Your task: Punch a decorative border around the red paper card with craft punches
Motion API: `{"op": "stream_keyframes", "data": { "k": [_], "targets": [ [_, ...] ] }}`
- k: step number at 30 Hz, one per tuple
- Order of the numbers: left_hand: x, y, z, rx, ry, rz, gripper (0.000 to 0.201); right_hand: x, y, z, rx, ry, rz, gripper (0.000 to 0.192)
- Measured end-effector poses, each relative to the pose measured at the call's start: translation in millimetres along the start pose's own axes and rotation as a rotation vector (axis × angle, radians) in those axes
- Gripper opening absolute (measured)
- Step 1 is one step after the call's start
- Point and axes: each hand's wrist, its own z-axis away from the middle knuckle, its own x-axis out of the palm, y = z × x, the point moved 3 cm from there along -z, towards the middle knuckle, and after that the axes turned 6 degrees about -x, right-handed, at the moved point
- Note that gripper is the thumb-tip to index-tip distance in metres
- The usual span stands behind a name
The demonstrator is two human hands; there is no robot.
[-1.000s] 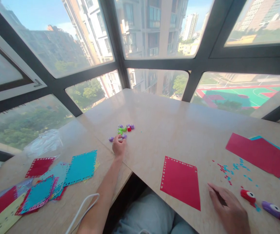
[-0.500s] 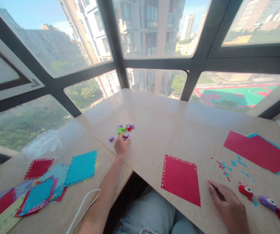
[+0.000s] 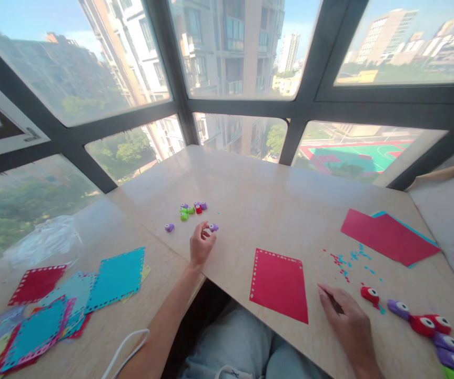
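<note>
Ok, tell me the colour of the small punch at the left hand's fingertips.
Purple small punch, at the left hand; head view.

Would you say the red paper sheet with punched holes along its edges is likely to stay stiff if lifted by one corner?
Probably not: the red paper sheet lies thin and flat on the wooden table, so it would likely droop. It looks light, and a push should slide it easily.

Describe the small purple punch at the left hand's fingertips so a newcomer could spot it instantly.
Start at the light wooden table under the window and find the cluster of small punches near its left middle. Nearer the person, the left hand pinches a lone purple punch. Unlike the clustered ones and the stray purple punch further left, it sits at the fingertips.
</note>
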Motion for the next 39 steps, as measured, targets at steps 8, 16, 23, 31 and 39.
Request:
{"op": "stream_keyframes", "data": {
  "k": [8, 16, 23, 31, 39],
  "targets": [
    [66.0, 68, 72, 0.21, -0.45, 0.05, 0.048, -2, -13, -5, -0.001, -0.005, -0.074, 0.022],
    [107.7, 113, 127, 0.424, -0.883, -0.021, 0.055, -1, -22, -6, -0.006, -0.065, -0.193, 0.034],
    [129.6, 123, 143, 0.475, -0.97, -0.021, 0.06, 5, -15, -3, -0.023, -0.122, -0.282, 0.04],
    [133.8, 123, 143, 0.515, -1.005, -0.011, 0.053, 5, -13, -4, 0.058, -0.1, -0.266, 0.029],
    [153.0, 115, 127, 0.487, -0.744, -0.292, 0.037, 4, -6, -2, 0.213, -0.004, -0.115, 0.026]
  ]
}}
